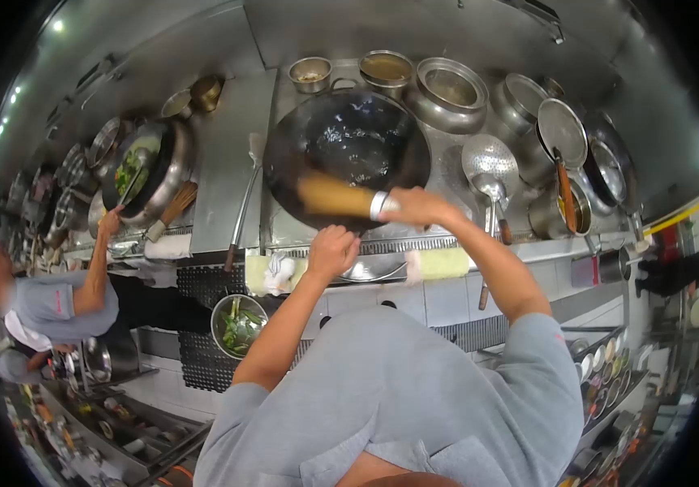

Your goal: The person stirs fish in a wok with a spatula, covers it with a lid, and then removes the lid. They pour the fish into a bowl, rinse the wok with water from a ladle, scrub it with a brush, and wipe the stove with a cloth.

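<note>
A large black wok (309,138) stands on the stove in front of me, its inside wet and shiny. My right hand (416,207) is closed around a bamboo wok brush (337,196) with a pale metal band. The brush is blurred by motion, its bristle end over the near left part of the wok. At the wok's near edge, my left hand (333,253) is closed on the rim or its handle; the grip itself is hidden by the fingers. Below that hand lies a crumpled white cloth (281,270).
Metal pots (451,85) line the back. A perforated skimmer (490,159) and a ladle (491,188) lie to the right, a long-handled spatula (244,203) to the left. A bowl of greens (238,326) sits low left. A co-worker (81,296) stirs another wok (172,162).
</note>
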{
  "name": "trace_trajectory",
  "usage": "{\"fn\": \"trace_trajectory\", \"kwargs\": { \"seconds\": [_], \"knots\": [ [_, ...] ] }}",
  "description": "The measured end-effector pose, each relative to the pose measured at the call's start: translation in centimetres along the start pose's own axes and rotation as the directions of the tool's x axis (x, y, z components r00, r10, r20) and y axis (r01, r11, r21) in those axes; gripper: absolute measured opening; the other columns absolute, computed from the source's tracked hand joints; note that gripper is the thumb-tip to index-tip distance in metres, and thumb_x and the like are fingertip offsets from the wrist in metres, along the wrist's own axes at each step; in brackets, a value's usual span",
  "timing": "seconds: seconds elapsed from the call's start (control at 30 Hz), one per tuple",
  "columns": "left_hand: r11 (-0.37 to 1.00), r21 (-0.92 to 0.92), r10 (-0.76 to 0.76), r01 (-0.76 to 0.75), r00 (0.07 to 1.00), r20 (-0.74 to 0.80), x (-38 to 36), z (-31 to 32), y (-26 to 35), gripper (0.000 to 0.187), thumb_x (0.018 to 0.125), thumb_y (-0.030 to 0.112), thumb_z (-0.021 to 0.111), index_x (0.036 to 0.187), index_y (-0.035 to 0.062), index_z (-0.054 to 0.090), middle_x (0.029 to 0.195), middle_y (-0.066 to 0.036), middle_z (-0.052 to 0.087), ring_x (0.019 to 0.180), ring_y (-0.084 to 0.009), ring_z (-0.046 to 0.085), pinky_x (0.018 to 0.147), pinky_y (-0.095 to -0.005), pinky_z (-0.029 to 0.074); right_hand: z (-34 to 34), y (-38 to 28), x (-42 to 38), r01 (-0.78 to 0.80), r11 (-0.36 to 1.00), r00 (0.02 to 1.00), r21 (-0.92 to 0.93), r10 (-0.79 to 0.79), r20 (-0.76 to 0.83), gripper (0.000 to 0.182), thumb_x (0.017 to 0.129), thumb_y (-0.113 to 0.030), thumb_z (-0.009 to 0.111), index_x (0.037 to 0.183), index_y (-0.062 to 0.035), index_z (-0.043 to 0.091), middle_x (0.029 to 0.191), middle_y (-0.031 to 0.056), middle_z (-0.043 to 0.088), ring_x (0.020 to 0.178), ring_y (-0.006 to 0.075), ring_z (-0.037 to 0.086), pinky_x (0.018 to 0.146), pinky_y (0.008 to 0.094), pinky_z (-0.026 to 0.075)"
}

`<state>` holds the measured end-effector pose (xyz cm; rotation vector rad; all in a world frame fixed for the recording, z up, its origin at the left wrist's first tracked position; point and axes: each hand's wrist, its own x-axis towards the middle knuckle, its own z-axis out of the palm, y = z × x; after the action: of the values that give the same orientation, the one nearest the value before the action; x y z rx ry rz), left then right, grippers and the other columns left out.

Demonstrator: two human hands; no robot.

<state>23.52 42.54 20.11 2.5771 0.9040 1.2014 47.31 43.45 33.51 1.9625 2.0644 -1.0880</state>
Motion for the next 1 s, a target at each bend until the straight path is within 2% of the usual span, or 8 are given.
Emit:
{"fn": "trace_trajectory", "kwargs": {
  "seconds": [0.13, 0.5, 0.6, 0.7, 0.77, 0.87, 0.97, 1.0],
  "knots": [
    [0.993, 0.031, 0.109, -0.112, 0.992, 0.065, -0.4, -6.0, 1.2, 0.024, 0.075, 0.016, 0.07, 0.059, 0.0093, 0.054, 0.058, -0.007, 0.048, 0.057, -0.026, 0.053, 0.053, -0.0391, 0.043, 1.7, -0.6, -3.3, -0.024, 0.987, 0.931, 0.162, -0.037, 0.364, 0.068, 0.09, -0.059, 0.057, 0.124, -0.0007, 0.047, 0.089, 0.015, 0.065, 0.063, 0.0255, 0.069, 0.048, 0.0372, 0.058],
    [0.873, 0.2, 0.434, -0.445, 0.896, 0.098, 21.2, -9.2, 4.1, 0.034, 0.078, 0.031, 0.073, 0.061, 0.0103, 0.053, 0.058, -0.005, 0.051, 0.056, -0.0236, 0.053, 0.052, -0.0362, 0.043, -1.1, 8.7, -5.6, -0.049, 0.814, 0.942, 0.579, -0.155, 0.298, 0.071, 0.093, -0.063, 0.051, 0.132, -0.0028, 0.043, 0.085, 0.0114, 0.059, 0.065, 0.0177, 0.066, 0.046, 0.0292, 0.054],
    [0.869, 0.206, 0.44, -0.45, 0.893, 0.091, 22.5, -8.7, 3.9, 0.03, 0.079, 0.025, 0.072, 0.061, 0.01, 0.054, 0.057, -0.005, 0.049, 0.056, -0.0244, 0.052, 0.052, -0.0369, 0.042, 0.5, 13.7, -2.7, -0.066, 0.913, 0.977, 0.402, -0.023, 0.213, 0.075, 0.092, -0.063, 0.053, 0.136, -0.0026, 0.042, 0.094, 0.016, 0.064, 0.069, 0.0206, 0.068, 0.049, 0.0315, 0.055],
    [0.901, 0.233, 0.351, -0.365, 0.931, 0.101, 20.4, -8.7, 4.3, 0.031, 0.079, 0.018, 0.071, 0.059, 0.0089, 0.05, 0.056, -0.007, 0.048, 0.055, -0.0258, 0.051, 0.051, -0.0386, 0.041, 0.8, 22.6, 5.4, 0.019, 0.999, 0.913, 0.046, 0.001, -0.409, 0.079, 0.087, -0.061, 0.06, 0.138, -0.0038, 0.044, 0.114, 0.0225, 0.065, 0.082, 0.0312, 0.071, 0.063, 0.0412, 0.059],
    [0.931, 0.246, 0.244, -0.27, 0.961, 0.133, 17.4, -9.2, 4.8, 0.034, 0.08, 0.016, 0.071, 0.057, 0.0084, 0.047, 0.055, -0.008, 0.047, 0.053, -0.0264, 0.05, 0.049, -0.0398, 0.039, -1.9, 24.6, 10.0, -0.296, 0.955, 0.794, 0.015, 0.255, -0.552, 0.074, 0.085, -0.059, 0.062, 0.132, -0.0036, 0.047, 0.111, 0.0243, 0.066, 0.09, 0.0371, 0.07, 0.079, 0.0494, 0.056],
    [0.967, 0.218, 0.118, -0.135, 0.989, 0.089, 10.2, -9.4, 4.3, 0.038, 0.081, 0.012, 0.071, 0.054, 0.0072, 0.044, 0.053, -0.01, 0.044, 0.05, -0.0278, 0.047, 0.048, -0.0409, 0.035, -5.7, 22.5, 6.7, -0.217, 0.801, 0.759, 0.559, 0.498, -0.419, 0.068, 0.085, -0.05, 0.067, 0.128, 0.0001, 0.05, 0.108, 0.0239, 0.067, 0.089, 0.0352, 0.07, 0.064, 0.0442, 0.059],
    [0.988, 0.151, -0.021, 0.029, 0.998, -0.055, 7.0, -6.3, 3.4, 0.038, 0.081, 0.011, 0.071, 0.054, 0.0059, 0.044, 0.053, -0.011, 0.043, 0.049, -0.0286, 0.045, 0.047, -0.0409, 0.033, 2.9, 26.8, 12.7, 0.032, 0.859, 0.557, 0.511, 0.409, -0.723, 0.066, 0.084, -0.048, 0.069, 0.124, 0.0006, 0.05, 0.101, 0.0252, 0.068, 0.079, 0.0361, 0.071, 0.062, 0.0439, 0.058],
    [0.99, 0.113, -0.072, 0.083, 0.993, -0.098, 5.8, -5.4, 3.2, 0.038, 0.081, 0.01, 0.071, 0.055, 0.0055, 0.044, 0.053, -0.011, 0.043, 0.048, -0.0288, 0.044, 0.047, -0.0408, 0.033, 3.3, 26.0, 11.0, -0.094, 0.821, 0.723, 0.563, 0.445, -0.528, 0.065, 0.083, -0.049, 0.069, 0.122, 0.0006, 0.05, 0.102, 0.0263, 0.068, 0.076, 0.0369, 0.071, 0.064, 0.0439, 0.058]
  ]
}}
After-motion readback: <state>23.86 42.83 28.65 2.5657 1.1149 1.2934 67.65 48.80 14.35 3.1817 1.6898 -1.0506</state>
